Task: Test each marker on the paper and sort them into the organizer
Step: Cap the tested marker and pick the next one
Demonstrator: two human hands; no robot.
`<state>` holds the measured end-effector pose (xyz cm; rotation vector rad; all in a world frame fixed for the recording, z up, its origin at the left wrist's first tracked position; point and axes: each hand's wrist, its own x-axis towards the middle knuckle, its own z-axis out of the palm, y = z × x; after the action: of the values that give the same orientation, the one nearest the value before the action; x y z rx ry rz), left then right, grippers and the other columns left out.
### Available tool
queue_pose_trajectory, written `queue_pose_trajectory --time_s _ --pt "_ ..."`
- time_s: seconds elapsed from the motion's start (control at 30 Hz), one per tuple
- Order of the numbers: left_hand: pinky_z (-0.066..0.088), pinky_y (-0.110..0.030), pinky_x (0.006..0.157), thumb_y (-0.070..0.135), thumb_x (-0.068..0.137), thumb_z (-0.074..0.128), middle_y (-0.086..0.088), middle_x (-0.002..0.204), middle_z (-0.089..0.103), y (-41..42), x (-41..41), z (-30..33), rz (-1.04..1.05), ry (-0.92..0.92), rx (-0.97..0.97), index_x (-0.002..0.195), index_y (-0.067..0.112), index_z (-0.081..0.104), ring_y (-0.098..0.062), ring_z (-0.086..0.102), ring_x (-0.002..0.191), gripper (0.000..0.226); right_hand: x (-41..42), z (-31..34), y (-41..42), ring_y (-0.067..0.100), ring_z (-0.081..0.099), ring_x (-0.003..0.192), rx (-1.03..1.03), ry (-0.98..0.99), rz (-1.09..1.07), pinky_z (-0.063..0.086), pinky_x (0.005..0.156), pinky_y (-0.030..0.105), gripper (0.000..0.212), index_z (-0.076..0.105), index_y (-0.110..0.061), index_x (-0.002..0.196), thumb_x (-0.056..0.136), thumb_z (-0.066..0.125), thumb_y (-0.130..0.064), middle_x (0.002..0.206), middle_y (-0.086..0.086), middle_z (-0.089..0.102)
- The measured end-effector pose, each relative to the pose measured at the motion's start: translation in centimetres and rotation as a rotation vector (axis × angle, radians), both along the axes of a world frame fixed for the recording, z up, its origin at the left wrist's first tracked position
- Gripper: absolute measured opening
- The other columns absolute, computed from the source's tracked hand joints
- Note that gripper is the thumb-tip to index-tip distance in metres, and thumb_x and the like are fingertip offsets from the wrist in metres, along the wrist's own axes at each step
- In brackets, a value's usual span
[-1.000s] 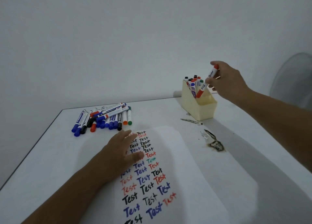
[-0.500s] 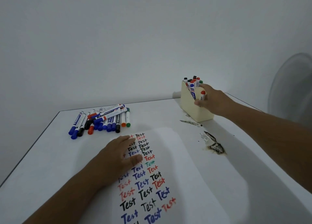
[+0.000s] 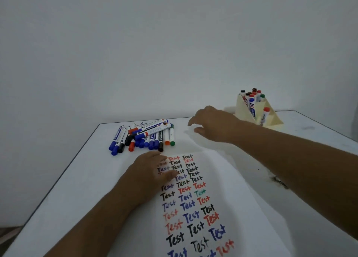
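Observation:
A white paper covered with rows of "Test" in black, blue, red and green lies on the table. My left hand rests flat on its upper left part. A pile of capped markers lies beyond the paper at the back left. My right hand hovers empty, fingers loosely spread, between the pile and the cream organizer at the back right. Several markers stand in the organizer, and a red-capped marker stands alone in its front compartment.
The white table has a dark edge running along its left side. A dark scuff mark shows just under my right forearm. A plain grey wall stands behind the table.
My right hand put the red-capped marker into the organizer's front compartment, let go, and moved left toward the marker pile. My left hand stayed on the paper.

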<state>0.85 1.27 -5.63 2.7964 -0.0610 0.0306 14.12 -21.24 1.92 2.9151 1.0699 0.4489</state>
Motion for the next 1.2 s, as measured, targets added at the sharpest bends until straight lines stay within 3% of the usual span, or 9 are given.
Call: queue_pose_trajectory --time_s 0.13,0.33,0.53,0.67,0.83,0.93,1.07,1.2 --pt "0.027 -0.037 0.112 0.077 0.079 0.049 0.010 0.152 0.035 0.2 0.3 0.0 0.056 -0.033 -0.029 0.142 0.033 0.042 -0.012 0.030 0.139 0.077 1.2 -1.0 4.7 0.020 0.044 0.129 0.035 0.064 -0.012 0.047 0.100 0.043 0.034 0.057 -0.036 0.136 0.102 0.052 -0.038 0.135 -0.004 0.057" --pt "0.038 -0.037 0.102 0.094 0.059 0.044 0.014 0.138 0.051 1.6 0.8 -0.2 0.145 -0.073 0.088 0.134 0.039 0.048 -0.010 0.043 0.124 0.093 4.9 -1.5 9.0 0.026 0.048 0.124 0.128 0.120 -0.072 0.047 0.097 0.043 0.033 0.063 -0.030 0.133 0.102 0.054 -0.034 0.132 0.002 0.059" --pt "0.033 -0.040 0.107 0.086 0.073 0.044 0.014 0.140 0.048 1.4 0.7 -0.3 0.167 -0.131 0.078 0.135 0.039 0.049 -0.011 0.040 0.128 0.078 7.1 -2.9 10.4 0.023 0.049 0.122 0.144 0.186 -0.075 0.048 0.096 0.043 0.030 0.066 -0.033 0.128 0.099 0.061 -0.032 0.129 0.000 0.061" --pt "0.031 -0.043 0.110 0.084 0.076 0.044 0.013 0.142 0.046 1.4 0.8 -0.4 0.183 -0.131 0.079 0.136 0.040 0.046 -0.012 0.038 0.131 0.074 7.5 -3.6 11.0 0.022 0.050 0.113 0.080 0.106 -0.066 0.051 0.088 0.040 0.022 0.068 -0.029 0.119 0.099 0.061 -0.029 0.116 -0.001 0.063" --pt "0.030 -0.042 0.112 0.078 0.078 0.049 0.014 0.144 0.043 1.5 0.7 -0.4 0.191 -0.167 0.022 0.137 0.040 0.044 -0.011 0.036 0.133 0.070 7.5 -3.4 10.8 0.017 0.056 0.091 0.067 0.111 -0.045 0.048 0.068 0.032 0.003 0.065 -0.025 0.098 0.096 0.065 -0.026 0.096 -0.001 0.063" --pt "0.028 -0.036 0.110 0.072 0.081 0.052 0.014 0.144 0.040 1.6 0.6 -0.5 0.191 -0.267 -0.022 0.137 0.040 0.042 -0.010 0.031 0.134 0.065 6.7 -2.5 9.7 0.016 0.054 0.090 0.104 0.118 -0.005 0.043 0.067 0.033 0.006 0.066 -0.024 0.098 0.096 0.064 -0.030 0.092 -0.002 0.060" --pt "0.025 -0.026 0.106 0.059 0.084 0.061 0.010 0.143 0.040 1.6 0.7 -0.3 0.217 -0.465 -0.078 0.138 0.032 0.043 -0.010 0.029 0.133 0.063 5.3 -0.8 7.3 0.014 0.051 0.094 0.192 0.105 0.039 0.048 0.078 0.038 0.003 0.065 -0.027 0.097 0.097 0.063 -0.029 0.090 -0.012 0.058" --pt "0.022 -0.027 0.111 0.042 0.089 0.063 0.005 0.148 0.037 1.4 0.5 0.0 0.214 -0.645 -0.156 0.142 0.024 0.043 -0.012 0.026 0.139 0.060 2.4 0.6 4.8 0.011 0.054 0.086 0.335 0.110 0.091 0.040 0.075 0.028 0.003 0.068 -0.027 0.097 0.096 0.066 -0.024 0.086 -0.015 0.055"
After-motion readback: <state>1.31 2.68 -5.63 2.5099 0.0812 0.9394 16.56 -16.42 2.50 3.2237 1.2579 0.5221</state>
